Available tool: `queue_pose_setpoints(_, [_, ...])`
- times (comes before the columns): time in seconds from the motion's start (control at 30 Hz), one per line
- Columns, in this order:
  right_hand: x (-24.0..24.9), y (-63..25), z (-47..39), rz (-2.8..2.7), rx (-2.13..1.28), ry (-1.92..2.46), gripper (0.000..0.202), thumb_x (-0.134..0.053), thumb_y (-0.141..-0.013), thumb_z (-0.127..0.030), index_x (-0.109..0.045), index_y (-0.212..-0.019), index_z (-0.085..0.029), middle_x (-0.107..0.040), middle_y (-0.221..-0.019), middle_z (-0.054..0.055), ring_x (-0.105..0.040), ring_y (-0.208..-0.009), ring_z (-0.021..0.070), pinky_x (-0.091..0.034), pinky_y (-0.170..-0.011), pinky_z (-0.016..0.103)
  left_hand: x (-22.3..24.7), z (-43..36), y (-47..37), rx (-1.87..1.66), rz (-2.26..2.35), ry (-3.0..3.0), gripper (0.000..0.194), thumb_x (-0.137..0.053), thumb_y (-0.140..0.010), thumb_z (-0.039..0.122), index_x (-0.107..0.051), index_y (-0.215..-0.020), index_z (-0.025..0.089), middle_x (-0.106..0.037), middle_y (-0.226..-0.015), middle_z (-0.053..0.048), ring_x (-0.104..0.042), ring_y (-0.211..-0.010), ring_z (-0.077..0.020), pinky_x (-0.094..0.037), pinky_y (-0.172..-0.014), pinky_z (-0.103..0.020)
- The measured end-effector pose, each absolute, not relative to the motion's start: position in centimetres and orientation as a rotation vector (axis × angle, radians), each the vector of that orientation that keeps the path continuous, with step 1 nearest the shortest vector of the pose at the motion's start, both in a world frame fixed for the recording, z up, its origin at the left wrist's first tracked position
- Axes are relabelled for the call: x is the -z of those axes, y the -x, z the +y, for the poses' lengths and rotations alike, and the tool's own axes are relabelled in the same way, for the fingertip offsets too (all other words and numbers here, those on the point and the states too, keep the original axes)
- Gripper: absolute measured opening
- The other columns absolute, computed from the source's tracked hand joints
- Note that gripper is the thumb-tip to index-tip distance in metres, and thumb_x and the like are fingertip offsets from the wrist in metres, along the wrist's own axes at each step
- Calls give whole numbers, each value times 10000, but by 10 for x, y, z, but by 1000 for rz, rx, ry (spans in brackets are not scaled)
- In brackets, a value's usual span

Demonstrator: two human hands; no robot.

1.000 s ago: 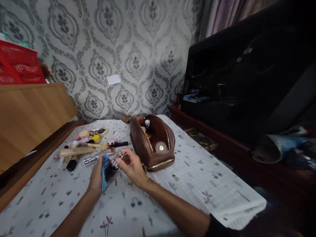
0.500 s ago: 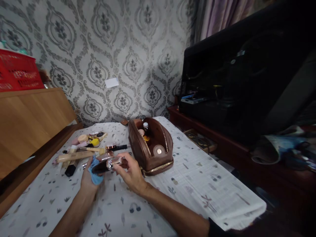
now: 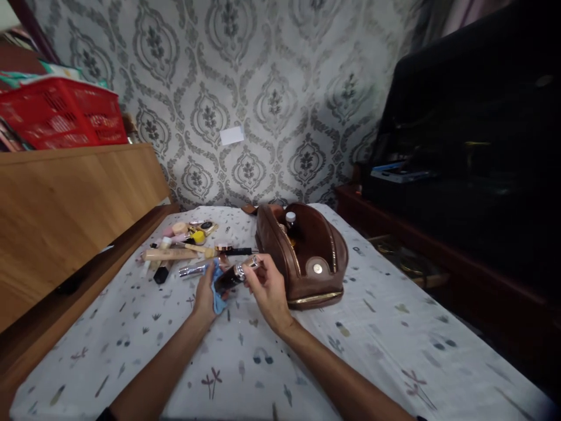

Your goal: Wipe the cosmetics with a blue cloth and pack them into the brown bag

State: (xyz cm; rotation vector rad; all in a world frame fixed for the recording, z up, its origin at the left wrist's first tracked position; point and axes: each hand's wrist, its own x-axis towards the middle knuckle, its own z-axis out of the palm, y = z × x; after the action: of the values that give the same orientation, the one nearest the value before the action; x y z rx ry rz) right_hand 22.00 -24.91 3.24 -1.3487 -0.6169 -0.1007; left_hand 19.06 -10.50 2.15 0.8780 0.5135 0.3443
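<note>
With the fingers of my right hand I am gripping a dark bottle by its silver end, the thumb pressing on the near side. My left hand is curling round a blue cloth, and the cloth is meeting the bottle's dark lower end. The bottle is lying tilted between my two hands above the table, its silver end pointing up to the right.

Just to the right of my right hand, a brown bag is standing on the table with its zipped mouth gaping. A bottle with a white cap is poking up inside it, and a round snap is showing at its near end.

Beyond my left hand, a silver tube is lying on the table. Farther left, a beige tube is resting among a heap of cosmetics, with a black-ended piece on its near side and a yellow item on the far side. A slim black stick is lying between the heap and the bag.
</note>
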Motion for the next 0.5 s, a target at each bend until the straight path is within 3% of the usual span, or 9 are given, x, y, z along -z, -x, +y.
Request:
queue_pose_setpoints(0.17, [-29, -222, -249, -622, 89, 1359, 245, -571, -915, -455, -518, -988, -227, -567, -771, -8, -540, -651, 140, -448, -584, 254, -21, -106, -190, -435, 512, -957, 312, -693, -791, 448, -565, -768, 164, -571, -547, 43, -451, -334, -76, -322, -288, -162])
queue_pose_setpoints(0.5, [-37, -221, -255, -682, 138, 1398, 222, -583, -919, -427, -531, -966, -216, -600, -826, 9, -567, -699, 142, -476, -617, 260, -15, -106, -189, -460, 422, -1143, 552, -808, -567, 595, -570, -821, 165, -578, -580, 65, -481, -392, -74, -350, -323, -164])
